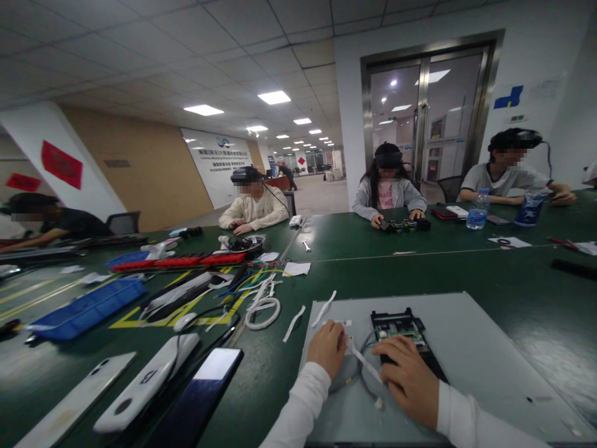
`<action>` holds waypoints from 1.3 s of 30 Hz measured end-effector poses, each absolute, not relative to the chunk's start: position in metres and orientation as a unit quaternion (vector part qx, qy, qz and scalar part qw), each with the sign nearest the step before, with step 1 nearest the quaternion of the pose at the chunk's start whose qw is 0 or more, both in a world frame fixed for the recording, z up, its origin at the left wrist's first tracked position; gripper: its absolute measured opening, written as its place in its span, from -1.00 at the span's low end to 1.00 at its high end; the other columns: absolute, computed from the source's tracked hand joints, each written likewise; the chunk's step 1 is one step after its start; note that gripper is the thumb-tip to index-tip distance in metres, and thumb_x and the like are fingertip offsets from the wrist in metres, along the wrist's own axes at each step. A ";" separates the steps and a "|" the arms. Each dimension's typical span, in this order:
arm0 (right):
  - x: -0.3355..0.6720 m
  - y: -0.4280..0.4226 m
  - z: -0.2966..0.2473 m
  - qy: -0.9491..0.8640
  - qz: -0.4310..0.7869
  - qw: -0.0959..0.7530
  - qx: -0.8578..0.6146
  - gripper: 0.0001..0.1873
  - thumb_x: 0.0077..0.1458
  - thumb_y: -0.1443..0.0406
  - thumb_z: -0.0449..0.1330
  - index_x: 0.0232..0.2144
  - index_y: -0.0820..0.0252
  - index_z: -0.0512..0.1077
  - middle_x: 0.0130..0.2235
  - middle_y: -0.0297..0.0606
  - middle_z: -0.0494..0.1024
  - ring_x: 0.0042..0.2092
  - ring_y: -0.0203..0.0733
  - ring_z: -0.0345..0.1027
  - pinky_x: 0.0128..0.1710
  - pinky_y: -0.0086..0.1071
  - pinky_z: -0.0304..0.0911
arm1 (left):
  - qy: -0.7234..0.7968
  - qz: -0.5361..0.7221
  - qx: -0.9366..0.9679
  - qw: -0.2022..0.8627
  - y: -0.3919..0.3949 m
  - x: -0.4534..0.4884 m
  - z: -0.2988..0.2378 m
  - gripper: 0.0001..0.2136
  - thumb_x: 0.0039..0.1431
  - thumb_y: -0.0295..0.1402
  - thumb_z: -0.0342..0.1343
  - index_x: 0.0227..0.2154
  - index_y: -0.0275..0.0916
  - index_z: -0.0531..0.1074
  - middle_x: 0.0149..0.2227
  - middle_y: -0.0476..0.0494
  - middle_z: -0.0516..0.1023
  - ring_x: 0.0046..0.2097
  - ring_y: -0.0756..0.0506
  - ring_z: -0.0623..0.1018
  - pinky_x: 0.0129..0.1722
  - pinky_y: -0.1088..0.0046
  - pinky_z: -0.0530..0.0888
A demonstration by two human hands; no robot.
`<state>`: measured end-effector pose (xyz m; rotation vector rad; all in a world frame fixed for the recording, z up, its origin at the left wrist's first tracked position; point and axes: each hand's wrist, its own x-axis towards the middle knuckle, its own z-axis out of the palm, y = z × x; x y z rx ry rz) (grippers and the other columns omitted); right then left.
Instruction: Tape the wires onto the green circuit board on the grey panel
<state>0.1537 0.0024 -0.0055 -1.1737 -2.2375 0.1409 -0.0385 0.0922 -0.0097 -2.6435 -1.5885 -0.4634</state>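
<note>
A white strip (364, 361) is stretched at a slant between my two hands. My left hand (328, 346) is closed with its fingertips pinching the upper end. The lower end runs to the fingers of my right hand (407, 376), whose thumb side is partly hidden. Beneath them lies a large flat grey metal panel (485, 348). A black frame with a green circuit board (402, 325) sits on the panel, partly covered by my right hand. Under the strip a grey cable (366, 387) loops to a small white connector (379, 404).
Another white strip (325, 309) lies on the panel's far left corner, and one more loose strip (293, 323) is on the green table. To the left are a coiled white cable (262, 314), a phone (205, 392), a white device (152, 386) and a blue tray (88, 308). Several people sit around the table.
</note>
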 end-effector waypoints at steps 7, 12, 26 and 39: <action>0.154 -0.001 0.000 -0.844 0.064 0.287 -0.450 -0.78 -0.13 0.50 -0.01 -0.46 0.16 0.34 -0.13 -0.31 0.31 -0.04 -0.21 0.06 -0.01 -0.18 -0.15 | -0.511 -0.225 -0.830 -0.001 0.095 -0.040 -0.009 -0.89 0.05 -0.48 -0.10 -0.38 -0.23 0.29 -0.35 -0.08 0.33 -0.29 -0.03 0.36 -0.28 0.45 0.26; 0.153 -0.001 0.001 -0.843 0.067 0.281 -0.453 -0.78 -0.10 0.49 -0.01 -0.43 0.15 0.35 -0.13 -0.32 0.31 -0.03 -0.22 0.06 -0.01 -0.19 -0.15 | -0.542 -0.290 -0.788 -0.014 0.106 -0.052 -0.006 -0.87 -0.01 -0.50 -0.06 -0.37 -0.22 0.30 -0.34 -0.05 0.35 -0.32 -0.01 0.38 -0.29 0.46 0.28; 0.154 0.000 -0.001 -0.844 0.070 0.278 -0.454 -0.77 -0.08 0.47 -0.01 -0.40 0.12 0.35 -0.12 -0.33 0.30 -0.02 -0.22 0.04 0.01 -0.20 -0.17 | -0.744 -0.237 -0.625 0.002 0.138 -0.124 -0.006 -0.73 -0.10 -0.36 0.06 -0.26 -0.18 0.29 -0.24 -0.08 0.42 -0.12 -0.14 0.36 -0.26 0.36 0.26; 0.154 -0.002 0.003 -0.846 0.069 0.272 -0.453 -0.76 -0.09 0.48 -0.01 -0.39 0.13 0.36 -0.12 -0.32 0.31 -0.03 -0.22 0.05 0.00 -0.19 -0.17 | -0.756 -0.206 -0.621 -0.007 0.132 -0.121 0.003 -0.77 -0.05 -0.39 0.01 -0.25 -0.16 0.29 -0.32 -0.04 0.46 -0.17 -0.11 0.38 -0.28 0.38 0.24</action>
